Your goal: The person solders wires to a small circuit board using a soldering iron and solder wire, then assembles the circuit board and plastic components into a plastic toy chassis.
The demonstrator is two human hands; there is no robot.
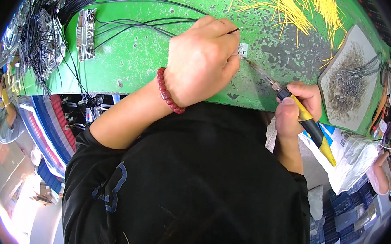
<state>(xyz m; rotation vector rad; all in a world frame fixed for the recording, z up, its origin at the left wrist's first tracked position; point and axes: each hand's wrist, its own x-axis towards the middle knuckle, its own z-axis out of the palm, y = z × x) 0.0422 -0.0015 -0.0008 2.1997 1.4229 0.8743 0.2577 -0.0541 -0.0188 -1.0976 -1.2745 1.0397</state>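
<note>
My left hand (204,59), with a dark red bead bracelet (167,90) at its wrist, is closed on a black wire (233,31) whose end sticks out past the fingers. Beside its fingertips a small pale metal-and-white part (242,50) lies on the bench, partly hidden by the hand. My right hand (298,109) grips a soldering iron (313,128) by its yellow and black handle. The iron's tip (246,60) points up and left and is at or just beside the small part; contact is too small to make out.
The worn green bench (130,76) holds a terminal-like metal part with wires (86,34), and black wire bundles (38,38) at the left. Yellow wire pieces (298,16) lie at the far right, near a grey board with dark residue (348,83). Other people sit at both sides.
</note>
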